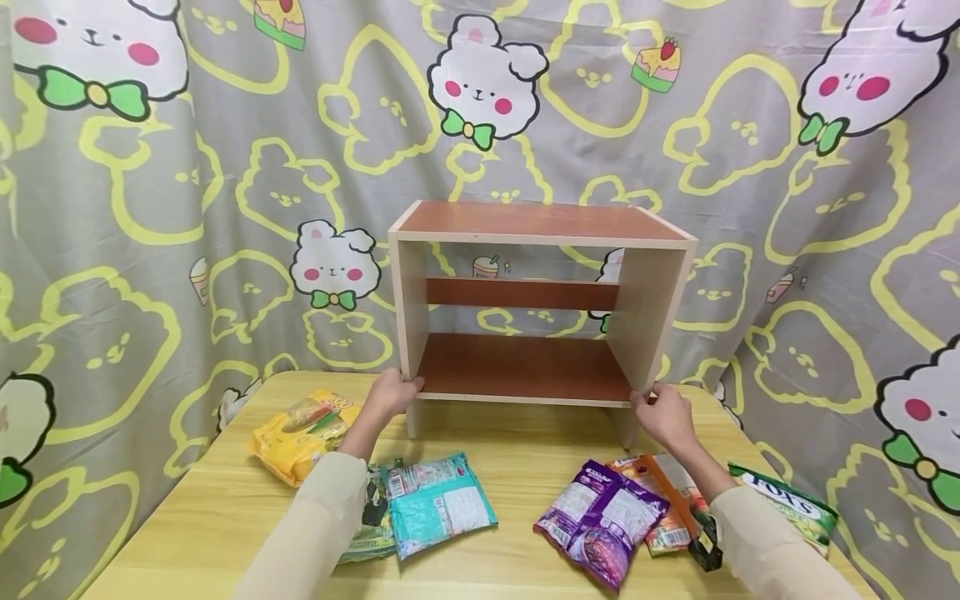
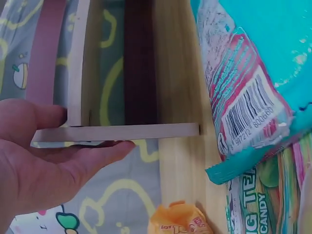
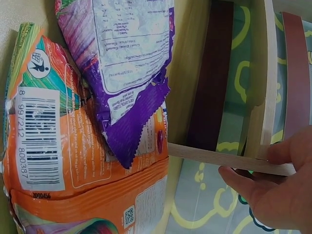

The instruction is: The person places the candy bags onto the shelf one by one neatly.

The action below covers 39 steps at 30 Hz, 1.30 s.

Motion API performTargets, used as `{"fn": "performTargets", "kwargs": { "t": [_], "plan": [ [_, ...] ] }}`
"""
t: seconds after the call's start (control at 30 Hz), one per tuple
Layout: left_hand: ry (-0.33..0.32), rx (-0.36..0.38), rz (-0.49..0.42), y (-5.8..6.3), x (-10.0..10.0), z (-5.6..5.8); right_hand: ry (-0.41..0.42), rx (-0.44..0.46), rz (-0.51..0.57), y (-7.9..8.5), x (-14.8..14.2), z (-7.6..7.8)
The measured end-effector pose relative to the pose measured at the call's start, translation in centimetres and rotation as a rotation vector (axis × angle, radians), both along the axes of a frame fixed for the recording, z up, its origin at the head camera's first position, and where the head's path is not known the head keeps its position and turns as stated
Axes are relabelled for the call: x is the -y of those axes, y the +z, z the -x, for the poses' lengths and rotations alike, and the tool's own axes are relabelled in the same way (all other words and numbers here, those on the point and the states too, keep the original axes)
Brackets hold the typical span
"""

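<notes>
A small wooden shelf (image 1: 525, 392) with pale side panels and red-brown boards stands at the back of the table. My left hand (image 1: 392, 392) grips the front edge of its left side panel at the height of the lower board; in the left wrist view the thumb lies on the inner face and the fingers on the outer one. The right side panel (image 1: 648, 317) is held the same way by my right hand (image 1: 663, 412). In the right wrist view, thumb and fingers of the right hand (image 3: 273, 180) straddle that panel's edge.
Candy bags lie on the wooden table (image 1: 517, 567) before the shelf: a yellow bag (image 1: 285, 450), a turquoise bag (image 1: 435, 508) over a green one (image 1: 371, 533), a purple bag (image 1: 600, 525) over an orange one (image 1: 667, 533), and a green FOX'S bag (image 1: 787, 500). A patterned curtain (image 1: 300, 167) hangs behind.
</notes>
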State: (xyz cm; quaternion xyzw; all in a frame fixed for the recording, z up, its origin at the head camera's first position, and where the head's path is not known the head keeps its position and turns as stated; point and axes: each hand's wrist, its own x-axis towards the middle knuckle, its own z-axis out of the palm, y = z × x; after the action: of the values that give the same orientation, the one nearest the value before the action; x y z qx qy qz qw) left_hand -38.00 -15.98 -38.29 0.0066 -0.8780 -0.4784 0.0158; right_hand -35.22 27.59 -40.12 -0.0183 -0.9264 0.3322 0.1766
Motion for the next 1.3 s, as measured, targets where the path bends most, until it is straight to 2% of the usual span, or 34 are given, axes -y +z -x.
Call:
{"fn": "performTargets", "kwargs": {
  "t": [0.1, 0.2, 0.8, 1.3],
  "plan": [
    [-0.021, 0.053, -0.083, -0.1, 0.0, 0.3, 0.001, 0.005, 0.008, -0.2, 0.1, 0.1],
    [-0.023, 0.092, -0.119, 0.0, -0.1, 0.6, 0.003, 0.007, 0.012, -0.4, 0.1, 0.0],
    [0.031, 0.107, -0.019, 0.9, -0.2, 0.8, 0.008, -0.017, -0.007, -0.3, 0.2, -0.3],
    [0.018, 0.087, -0.001, 1.2, -0.3, 0.8, -0.004, -0.025, -0.009, -0.1, 0.0, -0.2]
  ]
}}
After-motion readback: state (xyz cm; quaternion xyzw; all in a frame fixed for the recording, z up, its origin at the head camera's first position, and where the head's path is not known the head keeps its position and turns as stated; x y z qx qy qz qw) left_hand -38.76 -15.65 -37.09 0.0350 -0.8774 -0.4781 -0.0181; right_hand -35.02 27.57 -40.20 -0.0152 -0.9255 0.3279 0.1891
